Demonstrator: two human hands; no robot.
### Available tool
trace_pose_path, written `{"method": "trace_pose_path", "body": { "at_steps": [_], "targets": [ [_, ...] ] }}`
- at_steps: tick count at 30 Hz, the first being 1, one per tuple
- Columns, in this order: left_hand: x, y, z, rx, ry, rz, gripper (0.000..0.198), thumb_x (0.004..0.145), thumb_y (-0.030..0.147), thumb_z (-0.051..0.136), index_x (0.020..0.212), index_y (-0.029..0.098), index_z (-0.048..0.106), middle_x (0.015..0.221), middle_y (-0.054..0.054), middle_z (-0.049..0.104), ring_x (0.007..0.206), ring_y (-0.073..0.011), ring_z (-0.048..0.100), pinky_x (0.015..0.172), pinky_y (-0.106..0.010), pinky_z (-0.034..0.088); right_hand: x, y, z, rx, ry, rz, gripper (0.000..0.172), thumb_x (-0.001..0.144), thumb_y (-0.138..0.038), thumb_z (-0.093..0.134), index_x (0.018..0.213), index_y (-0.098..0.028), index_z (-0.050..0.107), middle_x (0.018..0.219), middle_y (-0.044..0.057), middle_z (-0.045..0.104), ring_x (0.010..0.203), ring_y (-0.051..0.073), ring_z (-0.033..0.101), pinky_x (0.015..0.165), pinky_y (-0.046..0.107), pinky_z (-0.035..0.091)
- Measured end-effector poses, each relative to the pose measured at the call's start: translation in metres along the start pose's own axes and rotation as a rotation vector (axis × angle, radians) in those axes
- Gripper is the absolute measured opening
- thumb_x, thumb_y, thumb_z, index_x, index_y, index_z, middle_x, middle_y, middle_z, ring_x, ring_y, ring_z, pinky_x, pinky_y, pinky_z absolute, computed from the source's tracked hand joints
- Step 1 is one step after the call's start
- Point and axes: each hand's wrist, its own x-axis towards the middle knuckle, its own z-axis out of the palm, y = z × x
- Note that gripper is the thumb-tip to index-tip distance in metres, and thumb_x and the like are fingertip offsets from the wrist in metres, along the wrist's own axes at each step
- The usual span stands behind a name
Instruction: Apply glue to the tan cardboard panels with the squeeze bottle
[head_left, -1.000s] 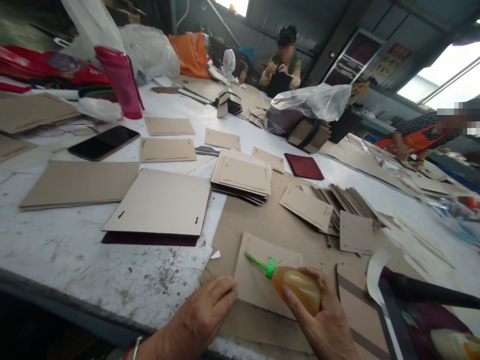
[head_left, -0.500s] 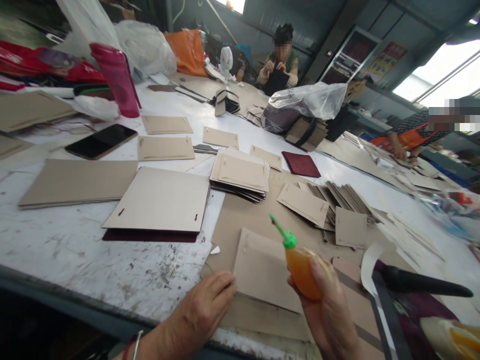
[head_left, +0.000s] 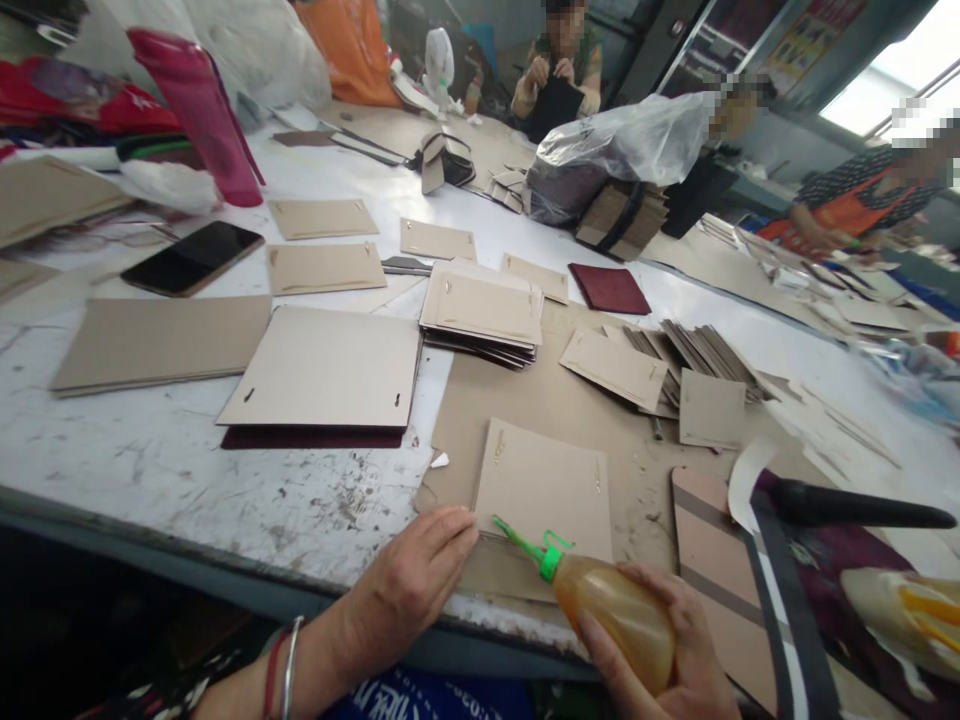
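Two hands show along the bottom edge of the frame, and I read them left to right. My left hand [head_left: 411, 585], at lower centre-left, lies flat with its fingers spread, the fingertips pressing the near left corner of a small cardboard panel [head_left: 546, 492] that sits on a larger brown sheet [head_left: 540, 400] at the table's [head_left: 187, 480] front edge. That panel looks thin, light and stiff; I judge it would skid on the sheet unless pinned, so the corner or an edge is the place to hold it, clear of the two small metal clips near its top. Just right of it, my right hand [head_left: 660, 650] is wrapped around the belly of a soft amber glue bottle [head_left: 611, 620], its green nozzle tilted down toward the panel's near edge, tip just above or touching it — I cannot tell which. The bottle looks squeezable and possibly slick, so a grip round the widest part suits it best.
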Motion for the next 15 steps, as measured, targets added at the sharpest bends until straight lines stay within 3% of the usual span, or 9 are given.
{"method": "trace_pose_path", "body": {
  "at_steps": [6,15],
  "targets": [
    [-0.003,-0.002,0.002,0.005,-0.006,0.006,0.027,0.089,0.005,0.037,0.103,0.004,0.061,0.1,-0.013,0.065,0.099,-0.0188,0.06,0.087,-0.032,0.055,0.006,-0.012,0.007,0.058,-0.002,-0.094,0.035,0.083,-0.039,0.056,0.109,-0.018,0.045,0.098,0.007,0.053,0.088,0.017,0.058,0.078,0.024,0.05],
    [-0.008,-0.002,0.003,0.004,-0.054,0.014,0.029,0.088,0.004,0.038,0.107,0.004,0.06,0.105,-0.014,0.064,0.103,-0.0199,0.059,0.09,-0.033,0.055,-0.003,0.008,-0.008,-0.102,0.097,-0.161,0.038,0.085,-0.046,0.051,0.105,-0.014,0.046,0.092,0.008,0.053,0.081,0.018,0.058,0.071,0.025,0.05]
  ]
}}
